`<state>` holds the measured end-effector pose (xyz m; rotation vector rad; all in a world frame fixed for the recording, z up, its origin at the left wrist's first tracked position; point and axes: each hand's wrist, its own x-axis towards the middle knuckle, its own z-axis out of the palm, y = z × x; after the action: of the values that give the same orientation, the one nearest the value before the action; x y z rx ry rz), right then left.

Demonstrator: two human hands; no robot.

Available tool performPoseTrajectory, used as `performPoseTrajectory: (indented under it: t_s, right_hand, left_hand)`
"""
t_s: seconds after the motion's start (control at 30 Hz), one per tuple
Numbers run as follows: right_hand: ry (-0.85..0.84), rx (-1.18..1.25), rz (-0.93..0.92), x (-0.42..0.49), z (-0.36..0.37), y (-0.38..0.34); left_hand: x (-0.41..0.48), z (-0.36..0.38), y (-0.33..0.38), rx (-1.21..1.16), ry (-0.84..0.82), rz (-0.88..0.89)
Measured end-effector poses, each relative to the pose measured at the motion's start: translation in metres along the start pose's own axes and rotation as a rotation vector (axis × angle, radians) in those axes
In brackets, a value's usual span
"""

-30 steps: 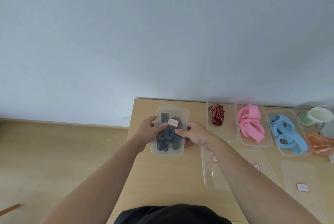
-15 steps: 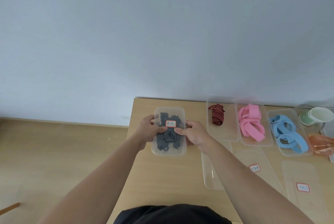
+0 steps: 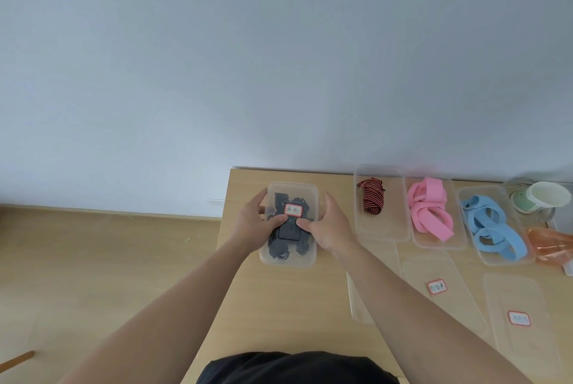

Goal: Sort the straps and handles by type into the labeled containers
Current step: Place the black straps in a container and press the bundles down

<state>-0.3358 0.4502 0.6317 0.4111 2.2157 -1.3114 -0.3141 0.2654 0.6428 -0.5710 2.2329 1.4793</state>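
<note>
Hands: both on the lidded container point(image 3: 291, 190). Left hand point(image 3: 249, 225) grips its left side and right hand point(image 3: 330, 227) grips its right side. Fingers curl round the edges, and both thumbs press down on the lid just below the red-bordered label point(image 3: 293, 210). The writing on the label is not legible.

Container: clear plastic, rectangular, at the left end of the counter point(image 3: 279, 306), long side running away from the person. Cannot tell whether its base sits fully on the counter. Black straps point(image 3: 279, 250) show through the lid, bunched together, with a flat black rectangular piece among them.

To the right, near the wall, is a row of three open clear containers set side by side:
- the first point(image 3: 381, 236) holds a folded red-and-black striped strap point(image 3: 370, 201)
- the second point(image 3: 434, 245) holds pink straps point(image 3: 429, 213), looped over each other
- the third point(image 3: 502, 261) holds blue straps point(image 3: 491, 230), also looped

Nearer the person, three loose clear lids lie flat on the counter. One point(image 3: 434, 266) and another point(image 3: 521, 340) each carry a red-bordered label. The third point(image 3: 359, 306) is partly hidden by the right forearm.

Far right of the counter: a white cup point(image 3: 548, 197) tipped toward the camera, and below it an orange translucent item point(image 3: 552, 244) of unclear kind.
</note>
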Motion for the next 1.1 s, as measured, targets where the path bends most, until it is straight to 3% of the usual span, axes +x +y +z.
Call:
performPoseTrajectory:
  t_s: [0.13,0.27,0.87,1.0,1.1]
  right_hand:
    - [-0.046,-0.298,-0.245,-0.007,-0.001,-0.008]
    - [-0.129,-0.436,-0.299,-0.005,-0.005,-0.009]
    - [-0.198,-0.140,-0.240,0.004,-0.027,0.004]
    - [-0.207,-0.234,-0.276,0.003,-0.031,0.004]
    - [-0.152,-0.408,-0.343,0.000,-0.028,0.003]
  left_hand:
    - [-0.001,-0.002,0.000,-0.002,-0.049,-0.002]
    - [-0.002,-0.005,0.004,0.028,-0.085,-0.002]
    - [0.008,-0.010,0.012,0.547,-0.208,-0.001]
    - [0.001,-0.004,0.015,0.749,-0.167,0.027]
    - [-0.004,0.003,0.012,1.015,-0.043,0.078]
